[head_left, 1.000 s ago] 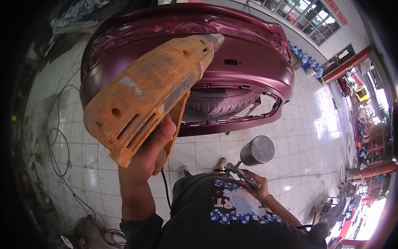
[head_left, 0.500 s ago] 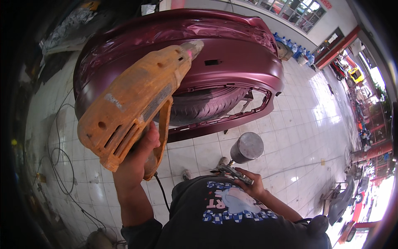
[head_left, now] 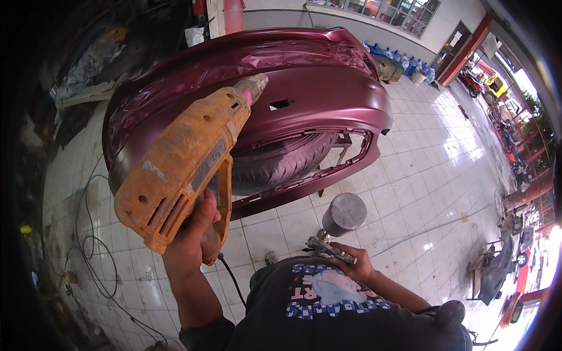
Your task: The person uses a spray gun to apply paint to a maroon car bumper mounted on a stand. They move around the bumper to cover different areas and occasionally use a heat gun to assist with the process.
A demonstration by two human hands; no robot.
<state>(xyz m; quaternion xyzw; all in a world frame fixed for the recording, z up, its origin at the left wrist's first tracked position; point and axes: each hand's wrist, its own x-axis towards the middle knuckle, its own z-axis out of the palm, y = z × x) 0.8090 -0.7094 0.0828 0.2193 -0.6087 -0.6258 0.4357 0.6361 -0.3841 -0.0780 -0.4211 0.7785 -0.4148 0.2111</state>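
Note:
My left hand (head_left: 196, 228) is wrapped round the handle of a worn orange heat gun (head_left: 181, 158). Its metal nozzle points up and to the right, over a dark maroon car bumper (head_left: 328, 105). At my waist, my right hand (head_left: 358, 264) grips a metal spray gun (head_left: 331, 250) with a grey round paint cup (head_left: 345, 213) on top. The bumper has a small rectangular cutout and a long lower opening. Through that opening a black tire (head_left: 287, 164) shows beneath it. From this view I cannot tell whether the nozzle touches the bumper.
A black cord (head_left: 234, 281) hangs from the heat gun. Loose cable (head_left: 96, 251) loops over the white tile floor (head_left: 410, 193) at left. Several blue water bottles (head_left: 404, 61) line the far wall. A dark grey panel on a stand (head_left: 494, 266) is at right.
The view has shifted, so the bumper sits slightly lower and further left. The heat gun's nozzle has moved a little left and down in the picture. Both hands keep their grips.

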